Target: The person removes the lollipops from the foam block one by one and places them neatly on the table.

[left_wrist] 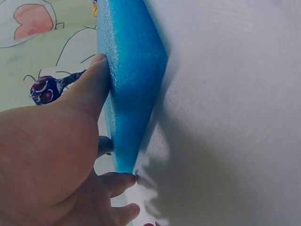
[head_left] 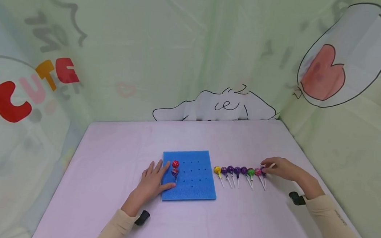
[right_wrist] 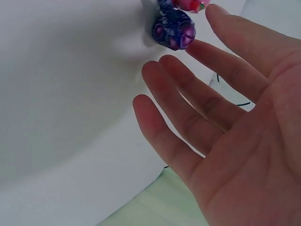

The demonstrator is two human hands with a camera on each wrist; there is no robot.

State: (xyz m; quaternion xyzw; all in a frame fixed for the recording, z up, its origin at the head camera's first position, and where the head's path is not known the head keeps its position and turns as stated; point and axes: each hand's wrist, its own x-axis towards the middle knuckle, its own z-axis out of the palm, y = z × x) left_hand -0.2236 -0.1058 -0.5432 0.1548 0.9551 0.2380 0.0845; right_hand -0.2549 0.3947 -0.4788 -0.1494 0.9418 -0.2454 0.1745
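Observation:
A blue foam board (head_left: 196, 192) with a grid of small holes lies on the table. In its left part stand two lollipops, one red-wrapped (head_left: 175, 164) and one purple-blue (head_left: 175, 172). Over the board's left edge rests my left hand (head_left: 152, 180), fingers spread; in the left wrist view its thumb (left_wrist: 91, 82) lies on the board's face. My right hand (head_left: 282, 168) is at the right end of a row of lollipops. The right wrist view has its fingers loosely bent beside a dark purple lollipop (right_wrist: 174, 30), thumb and index finger apart; whether the index fingertip touches it I cannot tell.
Several lollipops lie in that row right of the board, among them a yellow one (head_left: 218, 170), a green one (head_left: 251, 172) and a pink one (head_left: 258, 172), sticks toward me. Printed curtains (head_left: 142, 57) hang behind and beside the pale table (head_left: 236, 223).

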